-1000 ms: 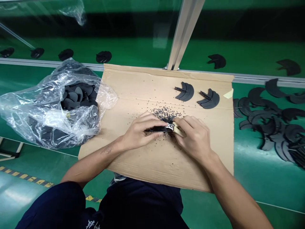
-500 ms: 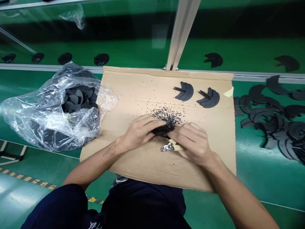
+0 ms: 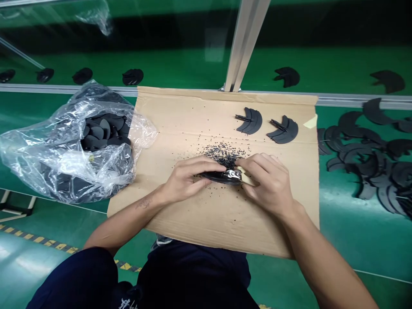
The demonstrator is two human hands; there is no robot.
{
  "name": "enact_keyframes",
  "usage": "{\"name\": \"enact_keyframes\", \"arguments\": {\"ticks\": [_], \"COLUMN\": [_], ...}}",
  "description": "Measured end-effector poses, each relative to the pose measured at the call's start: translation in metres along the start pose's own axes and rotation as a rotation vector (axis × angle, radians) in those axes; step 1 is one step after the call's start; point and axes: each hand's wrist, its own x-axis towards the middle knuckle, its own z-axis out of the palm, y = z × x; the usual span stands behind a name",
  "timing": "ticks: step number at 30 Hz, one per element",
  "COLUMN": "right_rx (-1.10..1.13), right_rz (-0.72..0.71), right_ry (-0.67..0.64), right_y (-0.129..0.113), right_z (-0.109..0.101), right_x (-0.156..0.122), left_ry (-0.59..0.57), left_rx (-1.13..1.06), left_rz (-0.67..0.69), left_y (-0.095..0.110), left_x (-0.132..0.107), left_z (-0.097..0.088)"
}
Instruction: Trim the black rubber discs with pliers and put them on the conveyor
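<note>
My left hand (image 3: 188,178) is closed on a dark curved plastic part (image 3: 222,179), thumb below and fingers above. In my right hand (image 3: 267,180) is a pair of nippers with a short metal head (image 3: 232,174) and pale yellow handles (image 3: 247,178). The metal head lies against the right part of the plastic piece; whether its jaws are closed cannot be made out. Small black scraps (image 3: 222,152) are scattered over the cardboard sheet (image 3: 193,223) just beyond my hands. Two fan-shaped black parts with stems, a left one (image 3: 252,121) and a right one (image 3: 288,129), lie further back.
On the left, a clear plastic bag (image 3: 38,150) holds many black discs (image 3: 104,131). A heap of curved black parts (image 3: 360,150) covers the green table at right. Behind the cardboard stand a metal post (image 3: 246,43) and a glossy green panel (image 3: 180,68) showing reflections.
My right hand has brought the nippers up from below the plastic part onto it, the head turning more level. My left hand still holds the part, now tilted differently.
</note>
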Motion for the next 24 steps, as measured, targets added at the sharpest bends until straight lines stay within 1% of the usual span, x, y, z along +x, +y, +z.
{"name": "enact_keyframes", "arguments": {"ticks": [6,13,18,24], "right_rx": [-0.082,-0.088,-0.074,-0.153], "right_rz": [0.001,0.015,0.003,-0.029], "right_ry": [0.030,0.010,0.016,0.020], "right_y": [-0.0031,-0.0052,-0.0051,-0.0042], "right_z": [-0.0007,-0.0026,-0.0041,-0.0047], "right_x": [0.0005,-0.0008,-0.0009,-0.0007], "left_ry": [0.035,0.046,0.056,0.059], "left_rx": [0.014,0.032,0.038,0.037], "left_rz": [0.024,0.058,0.056,0.047], "left_y": [-0.0007,0.0007,0.0005,0.0006], "left_x": [-0.0022,-0.0015,-0.0021,-0.0031], "left_z": [0.0016,0.0016,0.0029,0.0037]}}
